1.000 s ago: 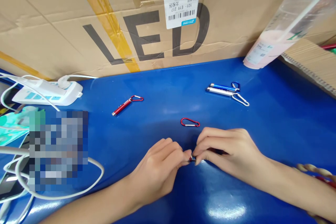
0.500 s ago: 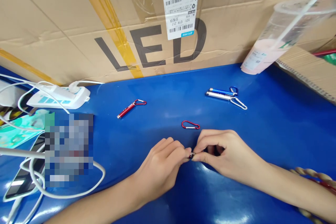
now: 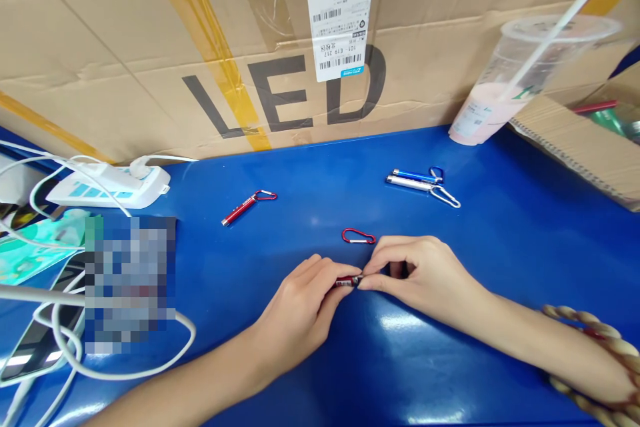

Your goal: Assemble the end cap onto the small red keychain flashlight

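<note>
Between the thumb and fingers of my left hand (image 3: 303, 297) lies a small red pen flashlight (image 3: 345, 281), its body partly covered by the fingers. My right hand (image 3: 425, 273) pinches the dark and silvery right end of it with thumb and fingertips. Just beyond the fingertips a loose red carabiner (image 3: 359, 237) rests on the blue table. Farther left is another red flashlight (image 3: 240, 210) with a red carabiner on its end. At the back right, a silver flashlight (image 3: 410, 182) and a blue flashlight (image 3: 417, 175) lie side by side, each with its own carabiner.
Behind stands a large cardboard box (image 3: 285, 7) marked LED. A cup of pink drink (image 3: 493, 107) with a straw is at back right, beside an open carton (image 3: 575, 153). On the left are a power strip (image 3: 110, 187), white cables (image 3: 187, 340) and a phone (image 3: 45, 340).
Both hands have moved slightly up and left. More of the red flashlight's body now shows between my left fingers. The view has shifted a little; the other flashlights lie as before.
</note>
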The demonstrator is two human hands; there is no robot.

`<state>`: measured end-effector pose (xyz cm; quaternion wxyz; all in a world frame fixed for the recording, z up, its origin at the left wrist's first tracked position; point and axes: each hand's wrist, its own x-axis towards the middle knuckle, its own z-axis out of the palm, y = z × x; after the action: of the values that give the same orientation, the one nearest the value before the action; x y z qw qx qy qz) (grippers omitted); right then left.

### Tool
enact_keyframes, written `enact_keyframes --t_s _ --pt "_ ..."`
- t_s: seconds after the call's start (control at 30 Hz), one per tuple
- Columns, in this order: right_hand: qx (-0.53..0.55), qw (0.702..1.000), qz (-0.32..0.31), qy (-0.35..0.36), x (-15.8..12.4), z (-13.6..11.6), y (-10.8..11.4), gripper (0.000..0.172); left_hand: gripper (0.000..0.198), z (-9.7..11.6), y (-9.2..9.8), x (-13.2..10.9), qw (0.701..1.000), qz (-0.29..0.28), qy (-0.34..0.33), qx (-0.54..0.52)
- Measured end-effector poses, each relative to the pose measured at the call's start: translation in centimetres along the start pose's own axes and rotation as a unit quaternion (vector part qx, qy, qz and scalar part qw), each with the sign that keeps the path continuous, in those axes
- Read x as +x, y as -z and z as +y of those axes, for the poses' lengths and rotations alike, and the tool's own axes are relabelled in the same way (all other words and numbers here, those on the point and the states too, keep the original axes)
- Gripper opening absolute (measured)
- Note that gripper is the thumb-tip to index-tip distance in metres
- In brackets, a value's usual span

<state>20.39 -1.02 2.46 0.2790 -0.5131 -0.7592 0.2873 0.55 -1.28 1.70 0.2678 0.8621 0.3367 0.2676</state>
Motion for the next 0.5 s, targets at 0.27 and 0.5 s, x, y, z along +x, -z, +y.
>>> enact_keyframes --t_s 0.27,0.5 --pt "-0.028 0.991 0.067 0.115 -0.4 0.05 0.25 0.017 0.017 0.27 -0.03 0.01 1.0 0.001 0.02 -0.018" --pt "-0.097 0.967 0.102 0.214 -0.83 0.04 0.21 0.007 0.017 0.31 -0.02 0.16 0.998 0.007 0.045 -0.043"
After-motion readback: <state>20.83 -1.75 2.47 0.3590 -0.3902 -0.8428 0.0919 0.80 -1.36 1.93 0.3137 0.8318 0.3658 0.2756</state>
